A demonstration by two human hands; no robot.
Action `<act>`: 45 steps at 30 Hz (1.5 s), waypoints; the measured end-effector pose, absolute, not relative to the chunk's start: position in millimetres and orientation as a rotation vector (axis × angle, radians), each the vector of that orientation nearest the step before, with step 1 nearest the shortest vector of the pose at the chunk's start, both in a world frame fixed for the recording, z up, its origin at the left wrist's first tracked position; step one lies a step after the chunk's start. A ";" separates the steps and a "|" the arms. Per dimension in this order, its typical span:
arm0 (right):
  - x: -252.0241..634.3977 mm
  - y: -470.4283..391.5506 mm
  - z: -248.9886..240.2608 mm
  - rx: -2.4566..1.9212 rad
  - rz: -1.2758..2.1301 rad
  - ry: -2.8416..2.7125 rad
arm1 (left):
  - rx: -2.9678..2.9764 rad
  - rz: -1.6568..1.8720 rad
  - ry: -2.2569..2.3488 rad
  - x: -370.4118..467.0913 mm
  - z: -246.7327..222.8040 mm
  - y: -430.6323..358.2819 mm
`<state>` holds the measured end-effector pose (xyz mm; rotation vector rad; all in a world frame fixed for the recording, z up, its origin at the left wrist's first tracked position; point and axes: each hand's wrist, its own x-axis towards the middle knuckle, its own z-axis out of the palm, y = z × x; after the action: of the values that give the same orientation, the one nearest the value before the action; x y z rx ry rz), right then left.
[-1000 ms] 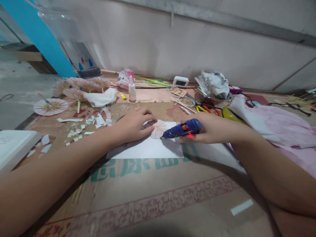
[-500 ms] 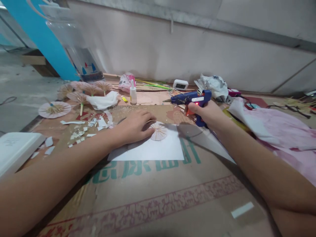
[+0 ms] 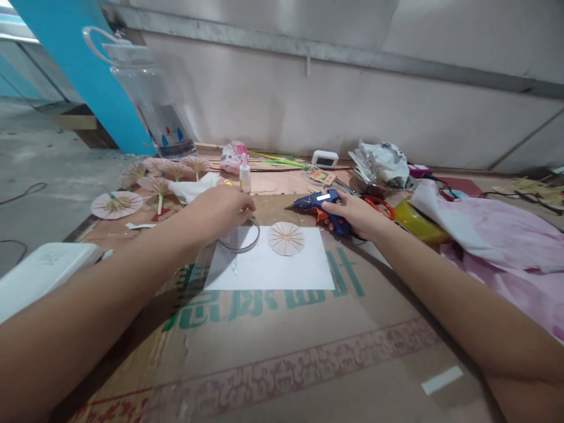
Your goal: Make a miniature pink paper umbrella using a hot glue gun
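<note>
My left hand is over the far left part of a white sheet of paper, its fingers curled together. Whatever they may pinch is hidden. Just below the fingertips is a thin grey ring, partly covered by the hand. On the paper, right of the ring, lies a round pale paper disc with thin sticks spread out like spokes. My right hand is wrapped round the handle of a blue hot glue gun, low over the cardboard behind the paper. Its nozzle points left.
Several small paper parasols stand at the left, by crumpled white tissue. A small glue bottle is beyond my left hand. Red-handled scissors, yellow tape and pink-white cloth lie right. A large water bottle stands back left.
My left hand has come off the paper disc and moved left and up, uncovering disc and ring. My right hand has brought the glue gun lower and left. The view has shifted slightly.
</note>
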<state>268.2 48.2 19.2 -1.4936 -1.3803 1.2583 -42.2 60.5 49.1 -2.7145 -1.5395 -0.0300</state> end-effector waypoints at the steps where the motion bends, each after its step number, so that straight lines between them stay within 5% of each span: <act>1: 269.8 48.4 20.0 -1.522 1.204 -1.425 | -2.691 -0.050 -1.495 -41.0 46.0 60.1; 16: 265.5 36.5 16.9 -1.508 -0.161 -2.196 | -2.593 -0.021 -1.585 -38.9 41.7 58.0; 32: 232.4 8.2 20.5 -1.316 -0.132 -2.341 | -2.535 0.327 -1.336 14.5 57.6 39.6; 39: 233.7 10.5 9.8 -1.231 -0.102 -2.333 | -2.546 0.210 -1.601 16.2 53.9 54.5; 45: 232.9 9.4 5.3 -1.182 -0.058 -2.319 | -2.575 0.197 -1.375 1.8 48.4 51.2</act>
<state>232.9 9.4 5.3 -1.1819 -2.3193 -0.0579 1.8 51.2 48.4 -2.5752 -1.3754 0.1970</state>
